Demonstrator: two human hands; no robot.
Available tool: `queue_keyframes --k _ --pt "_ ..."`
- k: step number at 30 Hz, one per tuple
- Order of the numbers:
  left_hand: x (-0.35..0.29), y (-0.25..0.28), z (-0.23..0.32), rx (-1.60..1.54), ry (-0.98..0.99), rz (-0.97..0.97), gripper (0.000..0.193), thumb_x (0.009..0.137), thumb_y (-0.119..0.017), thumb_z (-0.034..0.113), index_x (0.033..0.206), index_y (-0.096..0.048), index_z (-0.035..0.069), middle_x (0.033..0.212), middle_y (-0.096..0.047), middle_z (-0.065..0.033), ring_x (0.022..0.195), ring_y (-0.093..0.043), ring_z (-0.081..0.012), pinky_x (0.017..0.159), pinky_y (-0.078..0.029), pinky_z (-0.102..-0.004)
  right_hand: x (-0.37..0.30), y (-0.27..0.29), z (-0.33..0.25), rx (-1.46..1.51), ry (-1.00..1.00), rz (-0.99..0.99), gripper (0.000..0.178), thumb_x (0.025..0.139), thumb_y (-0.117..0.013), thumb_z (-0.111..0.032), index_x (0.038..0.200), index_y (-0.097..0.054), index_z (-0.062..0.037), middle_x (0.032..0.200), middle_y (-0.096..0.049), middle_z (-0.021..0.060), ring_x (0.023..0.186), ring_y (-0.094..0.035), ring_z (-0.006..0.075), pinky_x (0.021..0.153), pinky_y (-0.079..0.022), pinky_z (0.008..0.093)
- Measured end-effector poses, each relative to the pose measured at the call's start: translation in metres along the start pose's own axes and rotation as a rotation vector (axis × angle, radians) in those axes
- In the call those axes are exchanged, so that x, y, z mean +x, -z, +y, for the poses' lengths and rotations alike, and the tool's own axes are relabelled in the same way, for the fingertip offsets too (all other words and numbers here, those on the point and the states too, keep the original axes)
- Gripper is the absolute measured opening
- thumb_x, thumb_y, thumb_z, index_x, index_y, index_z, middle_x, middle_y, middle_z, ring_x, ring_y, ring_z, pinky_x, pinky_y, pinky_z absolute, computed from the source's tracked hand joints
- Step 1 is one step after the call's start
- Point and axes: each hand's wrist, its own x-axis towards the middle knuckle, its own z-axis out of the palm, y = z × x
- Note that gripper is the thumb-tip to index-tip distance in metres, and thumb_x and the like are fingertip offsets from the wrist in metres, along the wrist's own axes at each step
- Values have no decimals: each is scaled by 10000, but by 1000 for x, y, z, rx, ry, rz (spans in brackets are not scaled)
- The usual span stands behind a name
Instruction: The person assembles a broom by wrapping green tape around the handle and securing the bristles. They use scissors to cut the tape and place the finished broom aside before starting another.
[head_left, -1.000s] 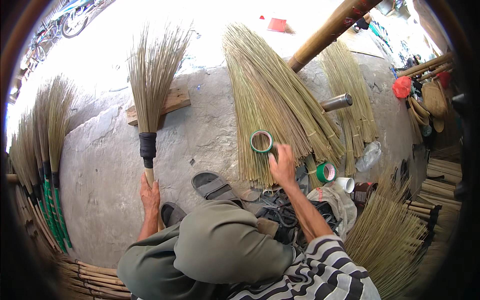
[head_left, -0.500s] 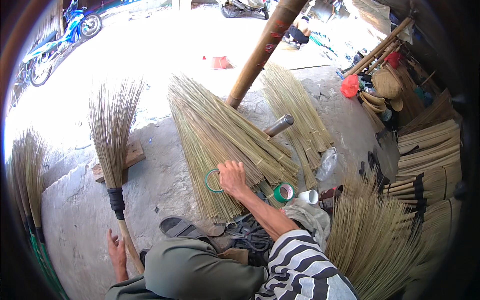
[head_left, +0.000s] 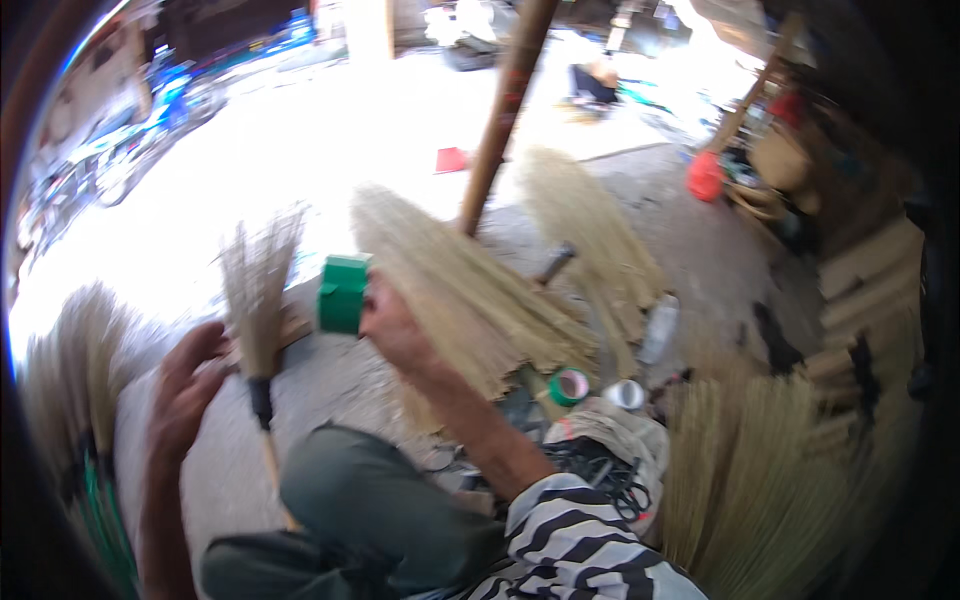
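My right hand (head_left: 393,318) is raised in the middle, gripping a roll of green tape (head_left: 343,295) by its edge. Left of it stands a straw broom (head_left: 256,305), bristles up, its neck bound in black (head_left: 260,398) above a pale wooden handle. My left hand (head_left: 188,378) is beside the bristles, fingers apart and slightly bent, holding nothing that I can see. Blur hides whether the fingertips touch the straw. Flat bundles of straw (head_left: 450,290) lie on the ground beyond my right forearm.
A slanting bamboo post (head_left: 497,135) rises behind the straw. Another green tape roll (head_left: 568,387) and a white roll (head_left: 626,394) lie near my right elbow. Loose bristles (head_left: 750,460) stand at the right, finished brooms (head_left: 85,360) at the left. Further off, a person crouches.
My right hand has lifted the tape roll up and left from over the straw and turned it broadside. My left hand has risen from low by the handle to the bristles. The view has shifted.
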Motion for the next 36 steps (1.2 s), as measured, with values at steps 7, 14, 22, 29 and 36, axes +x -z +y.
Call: queue_keyframes --k 7,14,22,29,36 --pt "-25 -43 34 -210 -218 63 566 985 -643 50 1545 -559 38 1533 -584 -165 1432 -560 -298 1117 -558 -452 -31 -78 -42 157 -112 -242 558 961 -817 -191 1433 -550 -60 1107 -696 18 901 -606 81 725 -482 279" --pt "-39 -36 39 -387 -105 32 615 920 -549 -27 1534 -559 -2 1493 -610 -197 1376 -596 -250 1130 -520 -403 -40 -98 -46 143 -146 -270 534 962 -818 -177 1407 -554 -46 1070 -698 15 874 -606 74 719 -482 267" --pt "-37 -55 25 -615 -99 20 443 1043 -572 23 1485 -589 -5 1395 -686 -129 1194 -684 -197 1009 -594 -391 -38 -124 -30 103 19 -284 447 1005 -746 -184 1398 -596 -34 1094 -696 30 906 -627 102 766 -521 295" --pt "-45 -36 18 -708 -78 154 316 1064 -530 77 1360 -598 -11 1194 -691 -116 1081 -701 -166 947 -650 -375 -47 -103 -45 -341 304 -24 432 979 -737 -147 1377 -626 -22 1215 -691 102 1043 -628 177 841 -515 357" --pt "-52 -28 14 -639 -5 114 315 1066 -529 72 1357 -599 -26 1193 -685 -118 1063 -698 -165 957 -648 -380 -70 -111 -79 -536 727 -39 423 892 -840 -89 1296 -718 -65 1233 -638 124 1155 -582 283 983 -488 413"
